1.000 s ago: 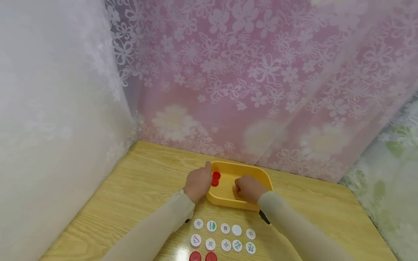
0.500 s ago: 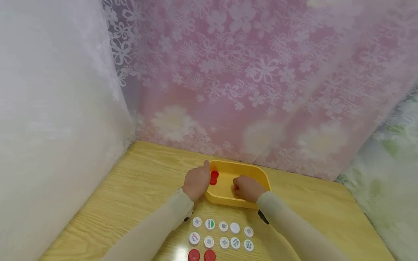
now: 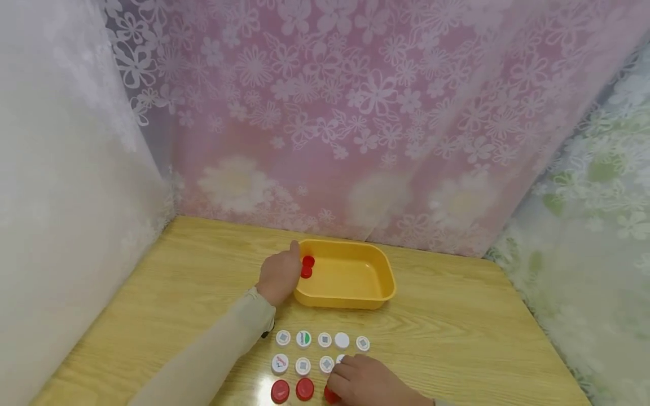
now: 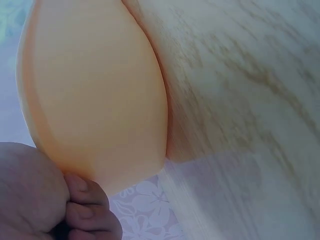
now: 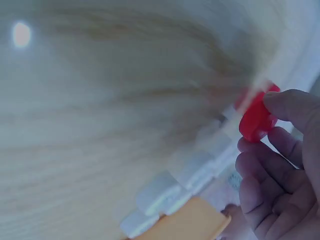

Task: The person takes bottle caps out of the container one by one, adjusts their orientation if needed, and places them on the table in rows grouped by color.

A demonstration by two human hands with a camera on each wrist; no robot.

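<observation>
My left hand (image 3: pixel 280 275) grips the left wall of a yellow plastic basin (image 3: pixel 345 303), its thumb up at the rim. In the left wrist view, curled fingers (image 4: pixel 87 212) press against the basin's wall (image 4: pixel 100 100). Two red bottle caps (image 3: pixel 307 272) lie inside the basin at its left end. My right hand (image 3: pixel 373 380) is low over the table, pinching a red bottle cap (image 5: pixel 256 121) between thumb and fingers. To its left, two red caps (image 3: pixel 304 389) sit side by side. Part of the held cap is hidden by the hand in the head view.
White bottle caps, some with printed tops, stand in two rows: a back row (image 3: pixel 325 339) and a front row (image 3: pixel 302 366). The right hand partly covers the front row's right end. Flowered cloth (image 3: pixel 325 141) hangs behind the wooden table (image 3: pixel 447 321).
My right hand has left the basin with a red cap and come toward me, to the right of the two red caps. The left hand stays on the basin. The head view has shifted.
</observation>
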